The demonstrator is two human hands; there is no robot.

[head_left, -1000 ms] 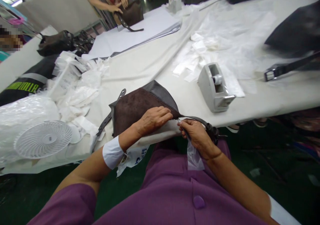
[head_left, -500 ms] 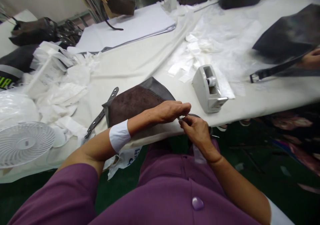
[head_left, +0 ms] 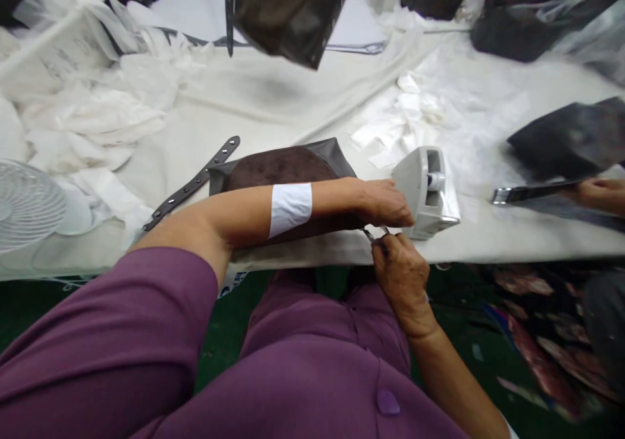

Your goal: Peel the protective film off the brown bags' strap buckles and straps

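Left hand (head_left: 385, 202) is now reaching right onto tape dispenser (head_left: 424, 188), grip unclear; right hand (head_left: 403, 273) is pinching strap end (head_left: 374, 236). Brown bag (head_left: 288, 165) is lying mid-frame under forearm. Seemingly fetching tape; next needs clean tear.

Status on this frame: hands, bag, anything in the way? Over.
Left hand at tape dispenser, grip unclear. Right hand pinching thin dark piece at table edge. Brown bag flat under left forearm. Nothing blocks the hands.

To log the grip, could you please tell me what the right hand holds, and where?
The right hand pinches a thin dark strap by its tip, between thumb and fingers.
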